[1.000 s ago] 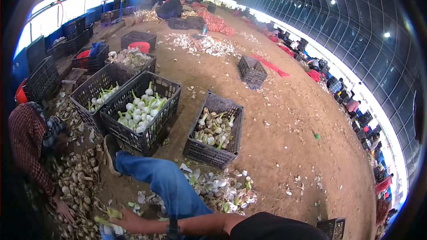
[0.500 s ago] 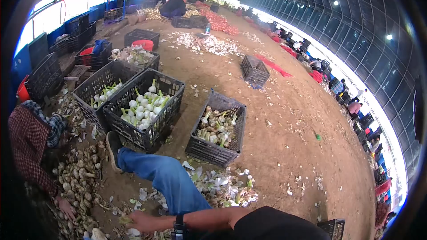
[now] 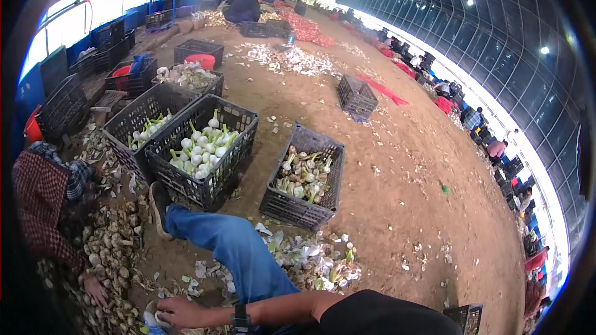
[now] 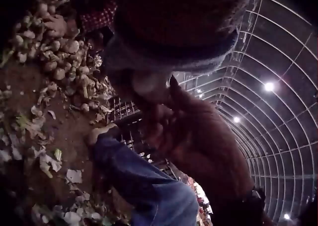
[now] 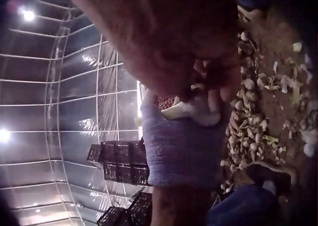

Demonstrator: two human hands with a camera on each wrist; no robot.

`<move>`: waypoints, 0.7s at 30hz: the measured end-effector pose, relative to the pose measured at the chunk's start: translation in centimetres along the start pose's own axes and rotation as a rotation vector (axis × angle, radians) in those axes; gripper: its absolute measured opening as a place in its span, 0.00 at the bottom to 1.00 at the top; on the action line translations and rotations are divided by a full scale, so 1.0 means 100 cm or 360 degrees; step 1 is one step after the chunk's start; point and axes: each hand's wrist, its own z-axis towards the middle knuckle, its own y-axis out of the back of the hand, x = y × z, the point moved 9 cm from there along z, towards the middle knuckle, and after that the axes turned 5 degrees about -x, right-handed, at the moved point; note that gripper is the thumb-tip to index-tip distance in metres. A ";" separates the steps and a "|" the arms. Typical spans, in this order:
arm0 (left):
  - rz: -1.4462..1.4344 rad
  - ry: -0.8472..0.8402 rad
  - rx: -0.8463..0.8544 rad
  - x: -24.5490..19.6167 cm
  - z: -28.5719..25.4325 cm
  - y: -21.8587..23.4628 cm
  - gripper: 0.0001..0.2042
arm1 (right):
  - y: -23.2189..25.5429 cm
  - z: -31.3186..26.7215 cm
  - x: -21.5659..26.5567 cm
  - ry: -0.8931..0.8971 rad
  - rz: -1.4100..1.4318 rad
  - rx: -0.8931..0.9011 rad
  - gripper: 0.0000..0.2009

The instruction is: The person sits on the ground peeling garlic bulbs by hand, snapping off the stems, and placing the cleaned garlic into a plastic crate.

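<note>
My left hand (image 5: 181,149), with a blue-grey knit covering round it, holds a white garlic bulb (image 5: 204,115) with a short pale green stem. From the other side my right hand (image 3: 181,312) closes its thumb and fingers on the same bulb. A dark watch (image 3: 241,319) is on the right wrist. In the left wrist view the right hand reaches up to the bulb, which is dim and partly hidden by the covered left hand. Beside both hands spreads a heap of unpeeled garlic (image 3: 112,242), where another person's hand (image 3: 94,290) rests.
A crate of white garlic (image 3: 202,155) stands beyond my jeans-clad leg (image 3: 230,239), with a second crate (image 3: 127,142) behind it. Further right is a crate of browner garlic (image 3: 302,177). Loose skins (image 3: 310,257) litter the dirt floor. A person in a checked shirt (image 3: 40,198) bends at left.
My right hand, at a green stem near the left hand a second ago, drew away to the right, then came back to the left hand and its bulb. The green stem no longer shows there.
</note>
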 end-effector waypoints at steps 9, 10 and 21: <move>0.0358 -0.0230 0.0160 0.007 -0.001 -0.012 0.21 | -0.010 0.004 -0.007 0.0345 -0.0134 -0.0322 0.18; 0.0396 -0.0256 0.0178 0.007 -0.002 -0.015 0.21 | -0.008 0.003 -0.005 0.0343 -0.0135 -0.0321 0.18; 0.0805 -0.0540 0.0366 -0.006 -0.025 -0.038 0.20 | 0.004 -0.009 0.017 0.0060 -0.0277 -0.0174 0.11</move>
